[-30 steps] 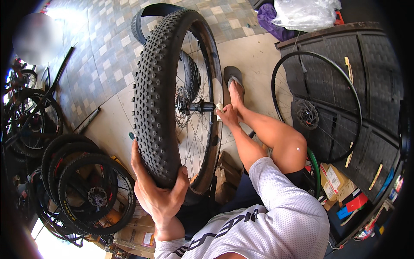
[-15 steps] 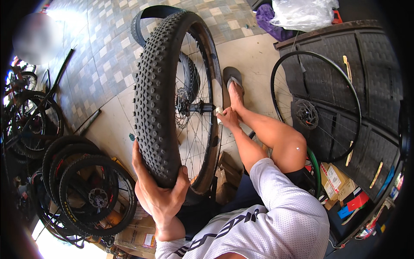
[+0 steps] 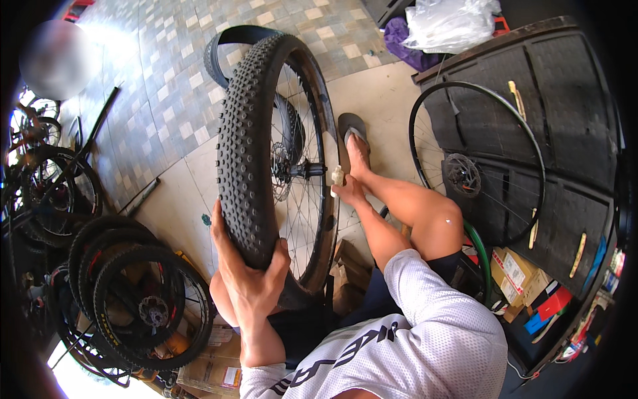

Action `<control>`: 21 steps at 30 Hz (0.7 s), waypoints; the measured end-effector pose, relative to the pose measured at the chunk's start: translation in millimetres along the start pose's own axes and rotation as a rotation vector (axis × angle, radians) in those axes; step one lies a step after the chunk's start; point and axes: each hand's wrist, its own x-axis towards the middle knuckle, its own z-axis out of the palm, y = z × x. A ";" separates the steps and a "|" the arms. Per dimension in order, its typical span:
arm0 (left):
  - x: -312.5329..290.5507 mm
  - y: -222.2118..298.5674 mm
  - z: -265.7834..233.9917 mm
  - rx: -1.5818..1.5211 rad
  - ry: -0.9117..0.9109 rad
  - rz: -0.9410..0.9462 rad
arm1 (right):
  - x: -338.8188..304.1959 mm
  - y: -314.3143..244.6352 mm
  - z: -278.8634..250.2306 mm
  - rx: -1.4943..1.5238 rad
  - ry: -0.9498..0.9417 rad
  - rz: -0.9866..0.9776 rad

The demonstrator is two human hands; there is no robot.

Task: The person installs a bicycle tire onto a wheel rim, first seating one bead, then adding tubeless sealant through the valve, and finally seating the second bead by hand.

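A bicycle wheel with a knobby black tyre [image 3: 242, 153] stands upright in front of me. My left hand [image 3: 251, 279] grips the near end of its tyre, thumb on one side and fingers on the other. Spokes run to a black hub [image 3: 307, 170], with a disc rotor on the hub's left side. Just right of the wheel, my right hand [image 3: 349, 191] is closed around a small cream-coloured piece [image 3: 337, 177], shaped like a little bottle or fitting; its exact kind is unclear. That piece is apart from the hub's end.
A bare rim with a disc rotor [image 3: 463, 175] leans on a dark panelled cabinet [image 3: 565, 100] at right. Several wheels [image 3: 143, 306] are stacked at left, beside cardboard boxes [image 3: 211, 362]. A loose tyre [image 3: 249, 33] lies beyond the wheel. My sandalled foot [image 3: 357, 143] is near the hub.
My right hand has drawn back a little from the hub's end, and more of the cream-coloured piece shows. My left hand keeps its grip on the tyre. The view has shifted slightly.
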 end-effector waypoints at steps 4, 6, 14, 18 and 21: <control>-7.6 -4.3 5.4 -0.059 -0.009 0.003 | -22.4 -36.4 -22.9 0.275 0.188 -0.320; -9.8 0.4 8.6 -0.118 -0.048 -0.018 | -28.5 -44.0 -31.7 0.360 0.392 -0.487; -13.1 -12.7 28.1 -0.090 -0.001 0.158 | -193.4 -175.0 -255.1 0.274 0.746 -0.791; 0.3 -10.8 40.6 0.040 0.022 0.226 | -328.4 -164.3 -408.0 0.303 1.078 -0.888; 0.5 -6.1 40.3 0.075 0.024 0.194 | -437.7 -135.8 -501.2 0.288 1.305 -0.817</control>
